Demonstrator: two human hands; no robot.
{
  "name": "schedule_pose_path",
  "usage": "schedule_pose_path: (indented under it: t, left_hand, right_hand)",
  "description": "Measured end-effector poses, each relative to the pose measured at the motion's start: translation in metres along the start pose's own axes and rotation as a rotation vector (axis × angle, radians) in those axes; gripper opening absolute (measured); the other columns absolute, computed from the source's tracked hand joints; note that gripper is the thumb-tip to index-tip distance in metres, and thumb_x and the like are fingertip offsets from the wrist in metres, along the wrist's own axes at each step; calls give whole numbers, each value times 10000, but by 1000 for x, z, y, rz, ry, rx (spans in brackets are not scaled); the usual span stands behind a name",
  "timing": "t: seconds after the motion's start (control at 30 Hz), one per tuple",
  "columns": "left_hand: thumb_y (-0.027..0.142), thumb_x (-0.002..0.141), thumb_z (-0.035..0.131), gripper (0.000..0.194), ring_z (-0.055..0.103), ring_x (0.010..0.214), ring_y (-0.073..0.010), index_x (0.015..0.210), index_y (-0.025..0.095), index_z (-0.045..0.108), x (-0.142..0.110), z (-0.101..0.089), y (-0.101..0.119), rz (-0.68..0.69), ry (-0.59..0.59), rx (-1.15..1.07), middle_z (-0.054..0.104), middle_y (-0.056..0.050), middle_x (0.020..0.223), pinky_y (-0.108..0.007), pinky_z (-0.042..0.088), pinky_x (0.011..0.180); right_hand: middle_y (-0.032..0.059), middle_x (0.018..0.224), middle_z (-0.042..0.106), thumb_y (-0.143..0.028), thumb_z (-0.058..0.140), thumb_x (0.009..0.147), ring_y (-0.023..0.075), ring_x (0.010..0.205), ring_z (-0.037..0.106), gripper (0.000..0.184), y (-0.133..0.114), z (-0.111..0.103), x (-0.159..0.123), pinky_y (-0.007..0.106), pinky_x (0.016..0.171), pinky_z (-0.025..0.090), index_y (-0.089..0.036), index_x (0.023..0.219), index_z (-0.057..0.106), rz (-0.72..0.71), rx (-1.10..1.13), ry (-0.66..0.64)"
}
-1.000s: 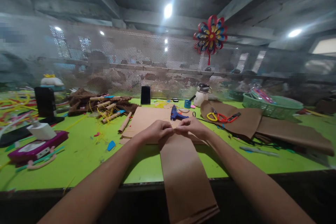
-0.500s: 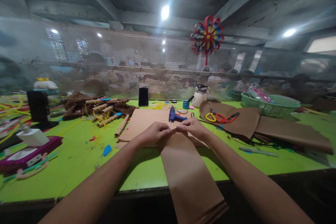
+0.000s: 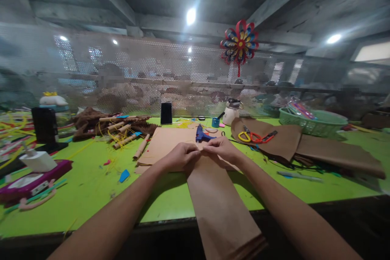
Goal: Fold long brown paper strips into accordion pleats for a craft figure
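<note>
A long strip of brown paper [image 3: 217,203] runs from the middle of the green table [image 3: 91,187] over its front edge toward me. My left hand [image 3: 179,156] and my right hand [image 3: 224,149] meet at the strip's far end, fingers closed in a pinch on the paper's edge. Under the hands lies a wider sheet of brown card [image 3: 166,140]. A blue glue gun [image 3: 201,134] rests just behind my right hand.
Yellow and red scissors [image 3: 254,136] lie on more brown paper [image 3: 304,146] at the right, near a green basket [image 3: 313,124]. Rolled paper tubes [image 3: 128,130] are at the left; a phone [image 3: 166,113] and a white pot [image 3: 232,111] stand by the mesh screen.
Both hands stay pinched on the strip's far end. The view has shifted slightly, and a little more of the strip hangs over the table's edge.
</note>
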State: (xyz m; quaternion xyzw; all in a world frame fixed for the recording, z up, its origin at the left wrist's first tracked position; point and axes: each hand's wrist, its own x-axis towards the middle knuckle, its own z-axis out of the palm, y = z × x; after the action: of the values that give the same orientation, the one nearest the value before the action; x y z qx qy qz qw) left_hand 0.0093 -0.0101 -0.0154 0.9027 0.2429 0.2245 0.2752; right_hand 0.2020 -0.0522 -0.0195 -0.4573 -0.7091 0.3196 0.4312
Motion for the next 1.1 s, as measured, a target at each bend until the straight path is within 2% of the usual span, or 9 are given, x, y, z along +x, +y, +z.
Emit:
schedule_pose_path:
  t: [0.17, 0.27, 0.37, 0.5, 0.57, 0.67, 0.83, 0.97, 1.1]
  left_hand:
    - [460, 807, 414, 373, 420, 506, -94, 660, 137, 530, -4, -8, -2, -113, -101, -95, 507, 1, 563, -212, 315, 497]
    - [469, 799, 419, 381, 463, 508, -102, 648, 140, 541, -6, -15, -3, -151, -150, -97, 540, -6, 557, -218, 346, 518]
    - [473, 793, 429, 373, 457, 504, -98, 667, 140, 541, -8, -17, -3, -154, -151, -82, 535, 0, 558, -209, 337, 501]
    - [487, 798, 419, 388, 418, 491, -88, 708, 133, 551, -9, -14, -3, -154, -147, -52, 515, 6, 565, -200, 308, 473]
    - [494, 800, 415, 396, 416, 494, -87, 709, 134, 551, -8, -13, -3, -141, -152, -44, 516, 8, 569, -198, 308, 477]
    - [518, 790, 418, 410, 421, 488, -84, 679, 139, 527, -6, -13, -3, -127, -159, -67, 502, 20, 546, -193, 307, 476]
    - [530, 773, 431, 416, 430, 436, -84, 641, 143, 510, -5, -15, -6, -188, -159, -56, 518, 16, 497, -196, 303, 447]
    - [451, 771, 462, 326, 485, 498, -103, 723, 140, 549, -6, -17, -12, -183, -207, -107, 561, 1, 573, -211, 356, 490]
    - [434, 763, 481, 299, 468, 512, -99, 753, 143, 549, -7, -21, -13, -187, -251, -159, 518, 17, 573, -215, 369, 514]
  right_hand:
    - [4, 563, 538, -418, 599, 677, 88, 533, 442, 316, 7, 2, 2, 208, 514, 353, -105, 649, 635, -12, -20, 103]
    - [-12, 536, 495, -415, 581, 696, 74, 508, 402, 319, 8, -1, 2, 198, 486, 316, -105, 637, 622, -18, -33, 116]
    - [-15, 546, 487, -421, 567, 711, 73, 513, 398, 329, 8, -7, 1, 197, 488, 302, -102, 643, 617, -22, -53, 26]
    - [0, 626, 548, -426, 560, 720, 89, 572, 444, 330, 8, -13, 1, 199, 529, 326, -108, 731, 646, -65, -96, -151]
    - [4, 631, 560, -427, 557, 723, 95, 585, 455, 334, 7, -13, 1, 200, 540, 332, -107, 728, 653, -80, -125, -172]
    - [5, 611, 557, -436, 558, 721, 95, 573, 451, 344, 7, -12, 1, 200, 533, 325, -106, 685, 649, -78, -142, -124]
    - [-8, 570, 513, -459, 559, 718, 78, 526, 400, 363, 13, -14, 2, 195, 494, 289, -105, 679, 632, -60, -117, -105]
    - [-32, 522, 451, -470, 547, 731, 67, 493, 363, 373, 15, -22, 2, 197, 487, 276, -106, 680, 614, 0, -43, -233]
    - [-16, 582, 489, -471, 555, 730, 77, 545, 404, 391, 13, -29, 0, 212, 542, 327, -89, 745, 634, 41, 47, -355]
